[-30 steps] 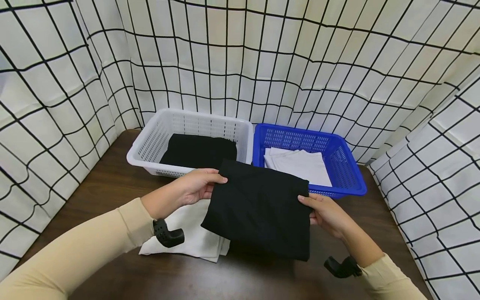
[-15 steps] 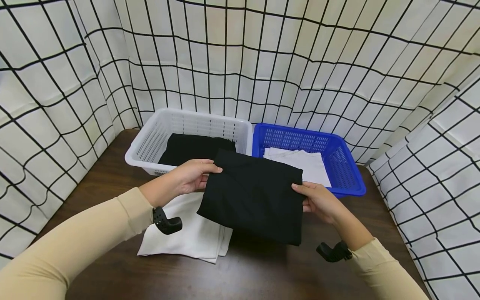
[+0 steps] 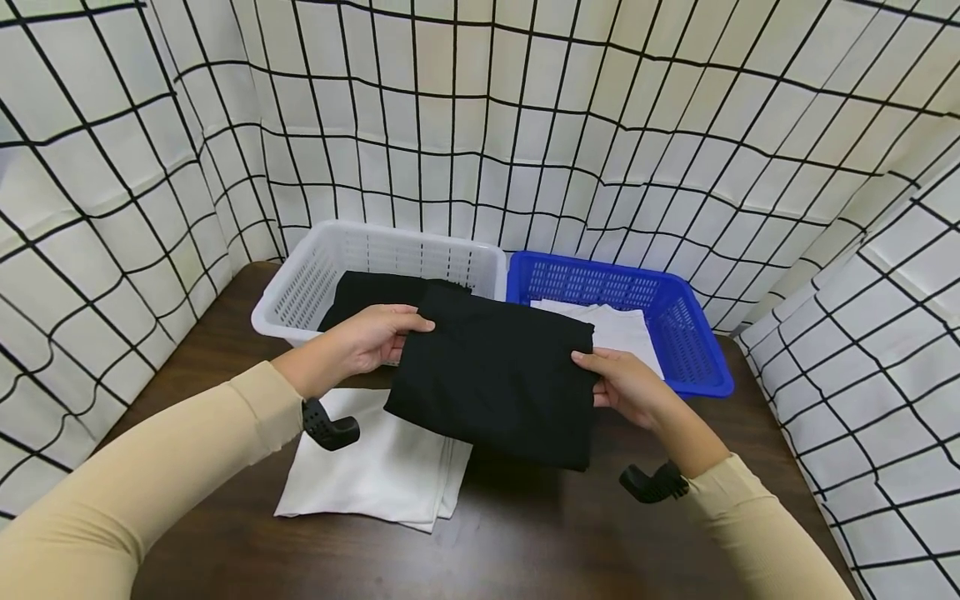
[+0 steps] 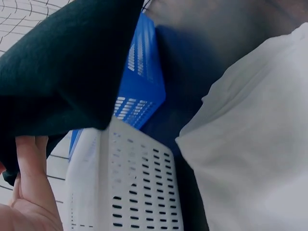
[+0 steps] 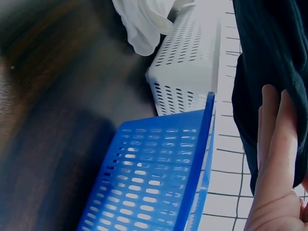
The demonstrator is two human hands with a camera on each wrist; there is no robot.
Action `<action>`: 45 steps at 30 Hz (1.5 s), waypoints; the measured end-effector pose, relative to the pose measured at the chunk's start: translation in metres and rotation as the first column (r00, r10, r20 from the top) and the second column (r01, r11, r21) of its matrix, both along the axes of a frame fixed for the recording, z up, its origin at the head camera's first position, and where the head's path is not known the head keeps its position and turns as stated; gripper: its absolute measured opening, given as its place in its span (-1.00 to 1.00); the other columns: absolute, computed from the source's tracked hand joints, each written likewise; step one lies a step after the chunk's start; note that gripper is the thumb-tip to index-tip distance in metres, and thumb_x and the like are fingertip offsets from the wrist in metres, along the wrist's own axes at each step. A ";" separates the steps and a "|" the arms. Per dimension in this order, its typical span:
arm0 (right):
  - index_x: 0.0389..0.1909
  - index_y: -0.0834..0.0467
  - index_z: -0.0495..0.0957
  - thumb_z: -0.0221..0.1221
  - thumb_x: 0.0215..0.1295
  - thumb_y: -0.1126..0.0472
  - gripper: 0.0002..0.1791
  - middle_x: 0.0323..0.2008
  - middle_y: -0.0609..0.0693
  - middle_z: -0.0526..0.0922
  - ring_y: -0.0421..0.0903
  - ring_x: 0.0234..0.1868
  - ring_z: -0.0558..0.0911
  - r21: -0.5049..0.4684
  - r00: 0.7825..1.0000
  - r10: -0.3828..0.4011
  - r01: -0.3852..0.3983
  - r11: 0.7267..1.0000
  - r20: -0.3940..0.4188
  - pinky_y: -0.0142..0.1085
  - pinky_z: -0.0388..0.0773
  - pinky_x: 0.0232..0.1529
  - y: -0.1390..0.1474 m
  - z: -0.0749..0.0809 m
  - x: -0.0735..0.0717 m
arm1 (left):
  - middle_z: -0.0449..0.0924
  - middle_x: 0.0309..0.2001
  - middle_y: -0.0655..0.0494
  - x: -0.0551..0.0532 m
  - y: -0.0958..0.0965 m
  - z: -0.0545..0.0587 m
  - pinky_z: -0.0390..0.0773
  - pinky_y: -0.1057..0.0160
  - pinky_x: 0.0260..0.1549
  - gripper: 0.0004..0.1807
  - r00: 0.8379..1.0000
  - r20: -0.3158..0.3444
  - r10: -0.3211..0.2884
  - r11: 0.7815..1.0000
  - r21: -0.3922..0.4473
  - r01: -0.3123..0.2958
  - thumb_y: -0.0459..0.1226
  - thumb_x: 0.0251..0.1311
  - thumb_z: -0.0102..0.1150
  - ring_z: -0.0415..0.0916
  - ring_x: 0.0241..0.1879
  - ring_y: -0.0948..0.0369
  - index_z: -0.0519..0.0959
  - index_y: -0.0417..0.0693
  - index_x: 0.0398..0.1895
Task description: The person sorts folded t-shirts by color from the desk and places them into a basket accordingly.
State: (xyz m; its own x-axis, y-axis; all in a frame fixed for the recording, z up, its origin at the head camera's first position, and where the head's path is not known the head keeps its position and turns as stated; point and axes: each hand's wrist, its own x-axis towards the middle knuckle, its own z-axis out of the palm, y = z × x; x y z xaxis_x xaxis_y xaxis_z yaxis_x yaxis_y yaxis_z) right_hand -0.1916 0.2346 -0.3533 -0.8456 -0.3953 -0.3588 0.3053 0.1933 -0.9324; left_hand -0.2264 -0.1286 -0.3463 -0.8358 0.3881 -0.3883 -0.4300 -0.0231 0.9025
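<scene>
A folded black cloth [image 3: 491,375] hangs between both hands above the table, tilted with its near edge lower. At its left side my left hand [image 3: 371,337] pinches it, thumb on top and fingers beneath. My right hand [image 3: 626,383] grips the right side the same way. In the left wrist view the fingers [image 4: 32,159] reach under the cloth's dark fold. The right wrist view has the fingers [image 5: 279,130] beneath the cloth too. Behind it, another folded black cloth [image 3: 375,287] lies in the white basket [image 3: 273,317], partly covered by the held one.
A blue basket [image 3: 693,333] with folded white cloth [image 3: 622,329] stands right of the white one. Folded white cloth [image 3: 367,475] lies on the brown table [image 3: 517,542] at front left. A grid-patterned white curtain [image 3: 525,117] encloses the back and sides.
Both hands have carried the black cloth a little left and away from me, toward the white basket. The baskets and the white cloth on the table have stayed in place.
</scene>
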 end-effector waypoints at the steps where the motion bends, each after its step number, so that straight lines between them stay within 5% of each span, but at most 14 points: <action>1: 0.27 0.32 0.34 -0.02 0.56 0.05 -0.52 -0.23 -0.19 0.75 -0.26 -0.23 0.75 -0.001 1.000 0.001 -0.001 1.000 0.000 -0.36 0.71 -0.11 -0.001 0.001 -0.001 | 0.72 -0.37 0.28 -0.001 -0.001 0.001 0.73 0.31 -0.29 -0.32 1.000 0.002 0.003 1.000 -0.001 -0.003 -0.38 0.39 0.04 0.72 -0.38 0.32 0.04 -0.30 0.50; 5: 0.35 0.36 0.26 -0.01 0.55 0.03 -0.43 -0.21 -0.19 0.75 -0.25 -0.22 0.75 -0.006 1.000 0.001 -0.001 1.000 0.003 -0.36 0.71 -0.11 -0.004 0.005 -0.006 | 0.72 -0.35 0.30 -0.005 -0.005 0.003 0.73 0.34 -0.27 -0.18 1.000 -0.009 0.006 1.000 -0.014 -0.006 -0.37 0.39 0.04 0.72 -0.37 0.34 -0.16 -0.27 0.57; 17: 0.43 0.36 0.19 -0.09 0.59 0.03 -0.40 -0.19 -0.20 0.73 -0.25 -0.20 0.75 -0.006 1.000 0.012 -0.012 1.000 0.019 -0.38 0.70 -0.11 -0.015 0.009 -0.026 | 0.73 -0.41 0.30 -0.020 -0.014 0.009 0.72 0.37 -0.29 -0.31 0.999 -0.037 0.035 0.999 -0.008 -0.035 -0.38 0.40 0.03 0.72 -0.39 0.35 0.02 -0.32 0.51; 28: 0.40 0.34 0.25 -0.07 0.58 0.06 -0.44 -0.18 -0.16 0.73 -0.20 -0.20 0.76 0.011 1.000 -0.019 0.019 1.000 0.019 -0.33 0.71 -0.08 -0.028 0.014 -0.041 | 0.74 -0.43 0.26 -0.033 -0.022 0.008 0.73 0.32 -0.32 -0.90 0.995 -0.072 0.071 0.997 0.001 -0.071 -0.34 0.35 0.14 0.73 -0.42 0.31 0.53 -0.06 -0.12; 45: 0.41 0.25 0.28 -0.06 0.57 0.09 -0.49 -0.10 -0.07 0.67 -0.20 -0.23 0.76 0.009 0.999 -0.039 0.039 0.999 0.025 -0.32 0.72 -0.10 -0.057 0.019 -0.061 | 0.63 -0.64 0.32 -0.046 -0.042 0.017 0.59 0.50 -0.55 -0.71 0.987 -0.057 0.148 0.982 -0.107 -0.153 -0.29 0.34 0.16 0.62 -0.59 0.41 0.59 0.09 -0.60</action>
State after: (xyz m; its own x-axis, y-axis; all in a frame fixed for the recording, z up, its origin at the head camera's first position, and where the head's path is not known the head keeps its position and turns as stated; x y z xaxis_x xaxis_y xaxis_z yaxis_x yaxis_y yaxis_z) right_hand -0.2531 0.1773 -0.3339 -0.8511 -0.3588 -0.3832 0.3358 0.1889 -0.9228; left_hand -0.2723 -0.1707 -0.3295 -0.9004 0.2133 -0.3791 -0.3847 0.0164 0.9229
